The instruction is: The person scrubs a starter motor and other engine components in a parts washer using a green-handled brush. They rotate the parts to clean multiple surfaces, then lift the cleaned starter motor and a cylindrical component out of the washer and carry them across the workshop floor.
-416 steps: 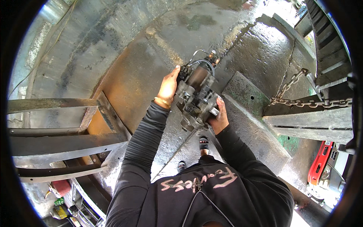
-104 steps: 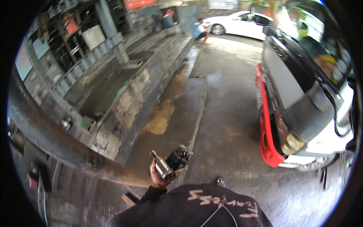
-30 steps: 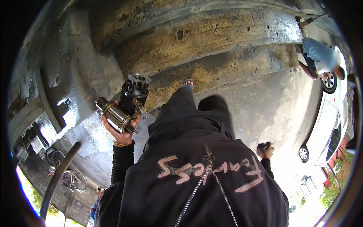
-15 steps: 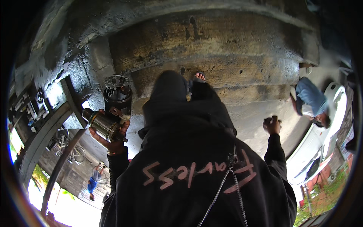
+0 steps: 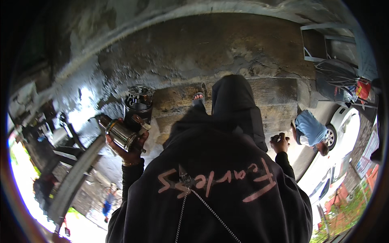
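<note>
My left hand (image 5: 129,153) is closed around a silver cylindrical motor part (image 5: 122,135) with a dark end, at the left of my body. Against it sits a reddish-brown bracket (image 5: 139,120). Just beyond is a black motor housing (image 5: 137,108) with a jagged metal piece (image 5: 141,90) at its top. Whether the housing joins the held part, I cannot tell. At the right, my right hand (image 5: 279,144) is curled closed with something small and dark at its fingers, too small to name.
A worn concrete step (image 5: 227,93) lies ahead of my feet. At the right a person in a blue shirt (image 5: 311,128) bends beside a white car (image 5: 344,141). A metal frame (image 5: 330,26) stands at the far right. Beams (image 5: 75,178) and metal clutter are at the left.
My view has turned and I have stepped along, with the other leg now forward. The left hand still grips the motor part, and the metal frame has come into view at the right.
</note>
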{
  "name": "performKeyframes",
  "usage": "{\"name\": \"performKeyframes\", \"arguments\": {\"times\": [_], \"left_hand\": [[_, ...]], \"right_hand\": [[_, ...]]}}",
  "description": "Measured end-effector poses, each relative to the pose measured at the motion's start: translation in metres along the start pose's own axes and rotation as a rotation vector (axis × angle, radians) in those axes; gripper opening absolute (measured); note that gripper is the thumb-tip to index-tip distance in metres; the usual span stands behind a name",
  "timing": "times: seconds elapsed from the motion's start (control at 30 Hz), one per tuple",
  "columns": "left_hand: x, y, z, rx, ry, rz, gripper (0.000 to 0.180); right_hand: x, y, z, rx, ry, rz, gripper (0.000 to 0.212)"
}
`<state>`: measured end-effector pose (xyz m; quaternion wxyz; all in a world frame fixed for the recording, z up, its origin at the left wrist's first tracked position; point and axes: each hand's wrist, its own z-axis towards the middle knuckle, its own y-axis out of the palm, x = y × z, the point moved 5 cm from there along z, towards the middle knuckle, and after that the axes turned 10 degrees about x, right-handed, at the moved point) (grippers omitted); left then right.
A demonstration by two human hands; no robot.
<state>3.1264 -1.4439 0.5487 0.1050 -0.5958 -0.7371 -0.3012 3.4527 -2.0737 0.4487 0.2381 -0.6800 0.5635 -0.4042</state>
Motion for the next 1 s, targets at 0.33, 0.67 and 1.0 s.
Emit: {"name": "performKeyframes", "arguments": {"times": [0.33, 0.67, 1.0], "left_hand": [[0.080, 0.312, 0.014, -0.052, -0.010, -0.238, 0.076], [0.187, 0.500, 0.056, -0.332, 0.166, -0.415, 0.074], [0.264, 0.586, 0.121, 0.511, 0.102, 0.071, 0.071]], "right_hand": [[-0.200, -0.257, 0.169, -0.086, -0.280, 0.127, 0.073], [-0.516, -0.519, 0.300, 0.118, -0.803, 0.144, 0.073], [-0.692, -0.709, 0.398, 0.054, -0.944, 0.254, 0.066]]}}
